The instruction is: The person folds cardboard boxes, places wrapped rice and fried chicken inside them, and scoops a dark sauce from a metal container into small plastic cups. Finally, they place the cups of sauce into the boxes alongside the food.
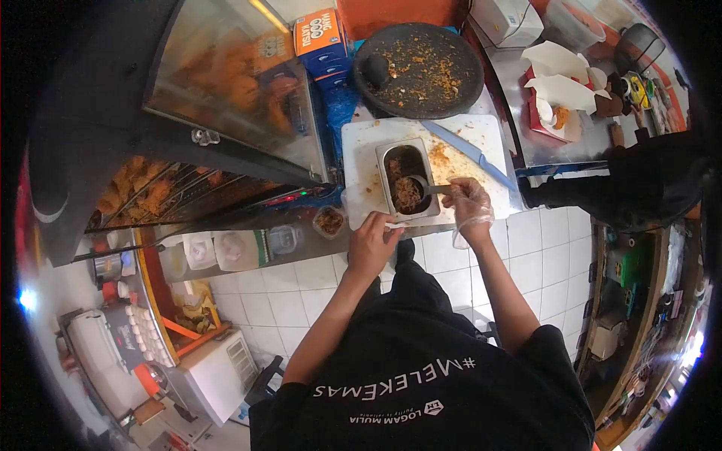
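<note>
My right hand [468,204], in a clear plastic glove, grips the handle of a dark spoon [429,189]. The spoon's bowl is inside a rectangular metal container [382,161], among brown shredded food [406,194]. My left hand [371,244] is bare, at the container's near left corner, its fingers pinched on a small white item [396,225] too small to name. The container stands on a white cutting board [361,146] strewn with crumbs. A blue knife [470,152] lies across the board, right of the container.
Behind the board is a round stone mortar [429,71] with crumbs. A glass case [226,75] with fried food stands at left. Small tubs [329,222] line the counter's near edge. At right, a person in black [647,184] works by open red boxes [553,113].
</note>
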Motion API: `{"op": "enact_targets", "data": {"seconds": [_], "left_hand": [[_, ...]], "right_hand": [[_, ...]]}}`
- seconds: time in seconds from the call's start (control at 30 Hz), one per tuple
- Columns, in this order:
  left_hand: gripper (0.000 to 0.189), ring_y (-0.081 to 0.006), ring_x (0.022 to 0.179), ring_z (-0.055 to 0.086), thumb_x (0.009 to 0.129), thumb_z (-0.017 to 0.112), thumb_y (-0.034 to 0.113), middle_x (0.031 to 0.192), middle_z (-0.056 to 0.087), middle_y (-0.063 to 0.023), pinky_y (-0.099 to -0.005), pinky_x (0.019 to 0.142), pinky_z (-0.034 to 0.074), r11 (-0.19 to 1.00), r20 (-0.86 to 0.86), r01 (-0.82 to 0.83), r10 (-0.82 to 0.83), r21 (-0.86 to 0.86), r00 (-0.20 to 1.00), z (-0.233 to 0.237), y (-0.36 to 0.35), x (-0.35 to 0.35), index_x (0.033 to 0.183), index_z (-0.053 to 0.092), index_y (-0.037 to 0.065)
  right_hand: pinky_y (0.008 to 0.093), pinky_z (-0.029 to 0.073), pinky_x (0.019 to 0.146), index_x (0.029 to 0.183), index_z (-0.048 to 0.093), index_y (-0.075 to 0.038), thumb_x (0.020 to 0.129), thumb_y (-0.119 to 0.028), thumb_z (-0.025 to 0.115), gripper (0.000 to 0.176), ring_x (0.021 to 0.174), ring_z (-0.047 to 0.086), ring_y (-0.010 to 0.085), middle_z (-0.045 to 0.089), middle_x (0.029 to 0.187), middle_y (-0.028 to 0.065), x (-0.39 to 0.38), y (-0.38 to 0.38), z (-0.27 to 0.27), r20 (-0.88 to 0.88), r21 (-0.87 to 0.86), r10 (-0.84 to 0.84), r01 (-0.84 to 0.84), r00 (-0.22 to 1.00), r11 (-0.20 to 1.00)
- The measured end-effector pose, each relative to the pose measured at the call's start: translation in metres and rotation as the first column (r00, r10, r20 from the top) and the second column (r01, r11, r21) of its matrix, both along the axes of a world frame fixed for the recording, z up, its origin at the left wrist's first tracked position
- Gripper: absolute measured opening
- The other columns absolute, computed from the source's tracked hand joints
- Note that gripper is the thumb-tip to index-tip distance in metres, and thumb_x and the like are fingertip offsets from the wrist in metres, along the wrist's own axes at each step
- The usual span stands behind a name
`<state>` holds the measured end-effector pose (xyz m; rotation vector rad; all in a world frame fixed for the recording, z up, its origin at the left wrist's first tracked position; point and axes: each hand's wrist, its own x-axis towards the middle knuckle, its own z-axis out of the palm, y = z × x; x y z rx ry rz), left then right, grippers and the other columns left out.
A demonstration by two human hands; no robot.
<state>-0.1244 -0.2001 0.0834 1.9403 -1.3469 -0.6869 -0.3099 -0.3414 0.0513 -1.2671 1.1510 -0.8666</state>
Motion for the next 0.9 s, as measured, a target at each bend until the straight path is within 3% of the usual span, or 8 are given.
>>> {"op": "enact_targets", "data": {"seconds": [0.13,0.33,0.53,0.67,0.9], "left_hand": [[0.033,-0.0253,0.084,0.073,0.087,0.078,0.014,0.099,0.068,-0.0145,-0.0358,0.071,0.058,0.994,-0.103,-0.072,0.064,-0.076,0.993,-0.001,0.02,0.004,0.11,0.059,0.0],[0.04,-0.0221,0.082,0.072,0.089,0.076,0.016,0.103,0.068,-0.0137,-0.0338,0.072,0.058,0.999,-0.063,-0.03,0.032,0.035,0.997,-0.004,0.071,0.031,0.121,0.055,0.002],[0.045,-0.0219,0.084,0.071,0.092,0.073,0.016,0.107,0.067,-0.0132,-0.0344,0.073,0.057,0.983,-0.227,0.023,0.02,0.184,0.974,0.006,0.119,0.051,0.129,0.052,0.003],[0.046,-0.0221,0.083,0.071,0.092,0.073,0.016,0.107,0.067,-0.0123,-0.0339,0.074,0.057,0.983,-0.272,0.054,-0.004,0.175,0.962,0.004,0.141,0.065,0.132,0.053,0.006],[0.046,-0.023,0.087,0.07,0.09,0.073,0.018,0.106,0.067,-0.012,-0.0347,0.079,0.056,0.979,-0.289,0.072,-0.015,0.189,0.957,-0.008,0.171,0.088,0.131,0.054,0.008]], "right_hand": [[0.026,0.053,0.064,0.109,0.06,0.002,0.102,-0.007,0.057,0.012,0.068,0.063,0.0121,0.065,0.081,0.0077,-0.006,-0.001,0.004,0.015,0.012,-0.076,0.076,0.997,0.997],[0.0261,0.054,0.064,0.11,0.06,0.002,0.102,-0.009,0.057,0.014,0.069,0.065,0.0126,0.066,0.081,0.0077,-0.007,0.003,0.007,-0.034,-0.071,-0.125,0.123,0.992,0.99],[0.0262,0.055,0.065,0.109,0.06,0.003,0.101,-0.01,0.059,0.015,0.069,0.066,0.0129,0.066,0.081,0.0076,-0.008,0.009,0.004,-0.067,-0.118,-0.164,0.156,0.984,0.981],[0.0264,0.055,0.066,0.111,0.06,0.004,0.101,-0.01,0.06,0.017,0.07,0.066,0.0136,0.068,0.082,0.0096,-0.008,0.013,-0.001,-0.025,-0.163,-0.227,0.22,0.974,0.962],[0.0244,0.054,0.069,0.113,0.06,0.006,0.101,-0.013,0.06,0.021,0.072,0.066,0.0138,0.069,0.084,0.0102,-0.013,0.018,-0.02,0.047,-0.002,-0.333,0.334,0.942,0.943]]}}
